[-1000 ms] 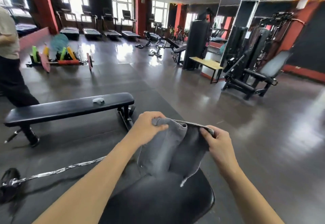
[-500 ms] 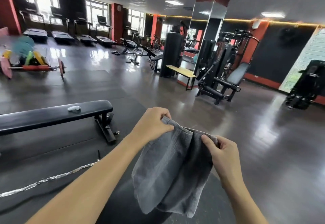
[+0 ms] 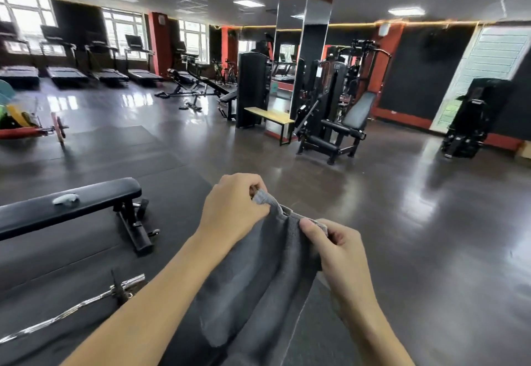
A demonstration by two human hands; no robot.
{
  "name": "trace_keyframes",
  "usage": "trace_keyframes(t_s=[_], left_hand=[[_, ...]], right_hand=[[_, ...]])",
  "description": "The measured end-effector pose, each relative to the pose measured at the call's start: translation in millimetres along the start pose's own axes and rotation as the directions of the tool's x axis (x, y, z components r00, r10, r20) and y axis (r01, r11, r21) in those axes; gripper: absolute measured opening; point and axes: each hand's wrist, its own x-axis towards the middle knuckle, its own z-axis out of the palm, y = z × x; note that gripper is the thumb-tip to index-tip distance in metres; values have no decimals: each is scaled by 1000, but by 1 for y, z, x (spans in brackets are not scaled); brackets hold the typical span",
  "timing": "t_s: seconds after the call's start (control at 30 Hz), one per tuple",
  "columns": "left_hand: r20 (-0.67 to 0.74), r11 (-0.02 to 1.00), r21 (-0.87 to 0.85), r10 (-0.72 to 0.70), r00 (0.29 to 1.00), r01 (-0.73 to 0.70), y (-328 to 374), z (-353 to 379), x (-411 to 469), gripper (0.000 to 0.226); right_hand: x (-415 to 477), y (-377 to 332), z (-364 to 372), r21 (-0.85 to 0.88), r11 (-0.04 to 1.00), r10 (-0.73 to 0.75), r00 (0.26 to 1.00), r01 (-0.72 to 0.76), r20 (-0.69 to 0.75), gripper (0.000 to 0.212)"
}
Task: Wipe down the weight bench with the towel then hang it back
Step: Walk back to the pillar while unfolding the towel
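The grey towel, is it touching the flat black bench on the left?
Apart. The head view shows the towel held up by both hands, with dark floor between it and the bench.

Both your bare forearms reach forward from the bottom of view, hands raised side by side, close but apart. Your left hand is curled knuckles-up, fingers and thumb pinched shut on the top edge of the grey towel. Your right hand sits slightly lower, thumb pressed on top, fingers curled, pinching the same edge.
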Motion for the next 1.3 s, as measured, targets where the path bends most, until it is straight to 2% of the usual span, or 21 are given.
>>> trace_keyframes(t_s=[0.13,0.27,0.4,0.5,0.73,0.9,1.03,1.1,1.2,1.23,1.3], left_hand=[[32,992,-106,-59,998,62,32,49,35,10],[45,988,-120,-88,995,93,61,92,64,12],[15,992,-91,-83,996,85,83,136,102,8],[38,991,-97,-84,996,87,88,170,136,8],[175,980,-191,-18,984,52,53,246,243,12],[221,964,-251,-33,975,90,6,278,349,13],[132,987,-149,-43,990,63,-25,299,428,7],[103,995,-90,-31,994,40,-39,309,461,7],[140,993,-115,-8,990,25,-63,322,506,8],[137,994,-110,1,991,15,-71,325,521,9],[131,994,-108,18,991,-4,-89,332,551,9]], right_hand=[[36,17,-76,143,982,104,987,-121,121,41],[74,33,-128,136,980,140,990,-142,31,48],[118,58,-151,94,988,120,993,-120,7,36],[156,84,-154,22,996,88,996,-87,-25,21],[289,142,-146,103,987,131,990,-126,-44,3],[415,166,-124,38,991,125,992,-126,32,4],[507,179,-110,-9,998,68,997,-68,21,16],[544,188,-103,-11,999,42,998,-42,55,17],[595,207,-91,19,999,45,990,-48,132,16],[612,213,-87,36,997,66,980,-74,189,15],[647,226,-82,21,992,110,929,-125,354,31]])
